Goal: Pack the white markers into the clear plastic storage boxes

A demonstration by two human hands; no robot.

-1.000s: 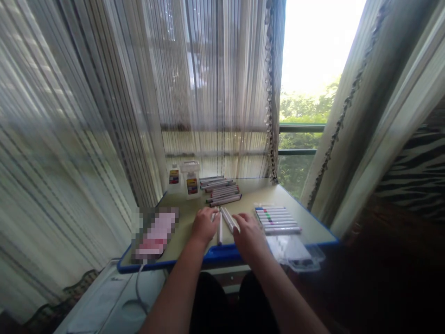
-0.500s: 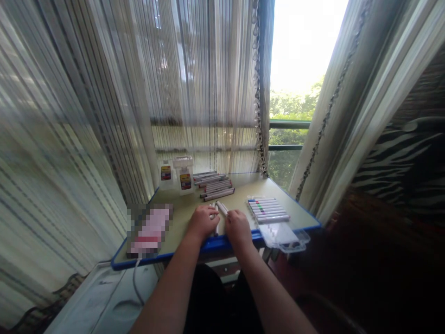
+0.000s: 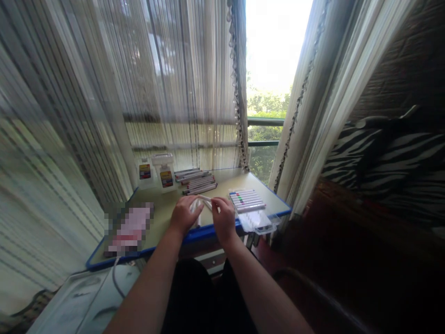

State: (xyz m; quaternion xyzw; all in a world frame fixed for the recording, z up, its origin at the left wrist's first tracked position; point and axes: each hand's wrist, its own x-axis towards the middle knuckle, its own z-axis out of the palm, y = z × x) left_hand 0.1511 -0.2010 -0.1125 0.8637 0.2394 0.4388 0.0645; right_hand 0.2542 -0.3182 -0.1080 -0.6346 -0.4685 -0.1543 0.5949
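Observation:
Near the front edge of the table, my right hand (image 3: 224,217) pinches the right end of a white marker (image 3: 204,198). The marker lies nearly level between my two hands. My left hand (image 3: 185,214) closes round its other end, with the fingertips partly hidden. Beneath the hands, another white marker (image 3: 198,221) lies on the table. To the right, an open clear case (image 3: 257,221) holds a row of white markers (image 3: 247,200) with coloured caps. Beyond my hands lies a loose pile of markers (image 3: 198,182).
Two clear plastic cases with labels, a nearer one (image 3: 164,171) and a farther one (image 3: 144,170), stand at the back left. A blurred pink object (image 3: 130,229) with a cable lies on the left. The table (image 3: 160,206) has a blue edge; curtains (image 3: 187,93) hang behind it.
The view has swung to the right. My right hand has lifted a white marker and tipped it nearly level, and my left hand has come up round its other end.

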